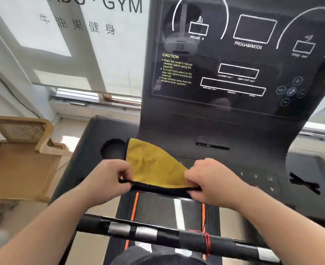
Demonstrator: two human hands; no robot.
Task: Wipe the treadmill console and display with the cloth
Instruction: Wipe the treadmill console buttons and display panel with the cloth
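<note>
A yellow cloth (154,165) with a black edge lies on the lower part of the black treadmill console (224,131), its far end flat on the surface. My left hand (108,178) pinches the cloth's near left corner. My right hand (209,178) pinches its near right corner, so the black hem is stretched between them just above the console's front edge. The dark glossy display (234,60) rises behind, with white outlined boxes and yellow caution text.
A round cup holder (113,150) sits left of the cloth. Number buttons (257,176) lie to the right on the console. A black handlebar (158,234) with silver bands crosses below my arms. A wooden chair (22,157) stands at left by the window.
</note>
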